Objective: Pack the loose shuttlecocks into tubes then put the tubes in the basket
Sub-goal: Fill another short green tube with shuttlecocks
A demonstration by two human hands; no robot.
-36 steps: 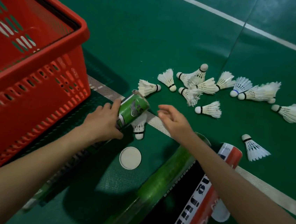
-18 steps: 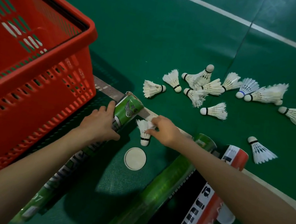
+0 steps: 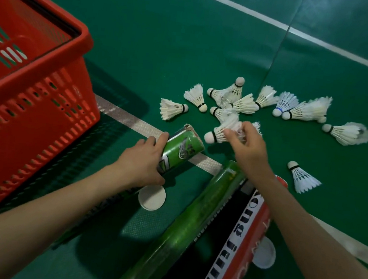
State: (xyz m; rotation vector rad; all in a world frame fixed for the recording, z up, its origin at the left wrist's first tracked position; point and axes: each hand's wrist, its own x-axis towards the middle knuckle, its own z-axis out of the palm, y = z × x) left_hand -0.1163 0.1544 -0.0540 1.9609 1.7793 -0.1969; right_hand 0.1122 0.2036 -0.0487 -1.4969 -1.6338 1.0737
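Beside the red basket point(image 3: 47, 93), your left hand point(image 3: 144, 164) kept its fingers curled round the green tube point(image 3: 180, 150), mouth pointing to 1 o'clock. Half a second earlier the shuttlecock point(image 3: 216, 134) lay on the floor below that mouth. Your right hand point(image 3: 248, 150) had since pinched its feathers and lifted it, cork at the mouth's 3 o'clock. Insertion looked next. The loose shuttlecocks point(image 3: 246, 102) lay beyond, at 1 o'clock.

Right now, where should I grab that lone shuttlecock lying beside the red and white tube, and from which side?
Probably pinch the lone shuttlecock around its feather skirt, coming from above at its near right end. It lies on its side, cork pointing up-left toward the pile, skirt flaring toward you, so that hold leaves the cork free to go in first.
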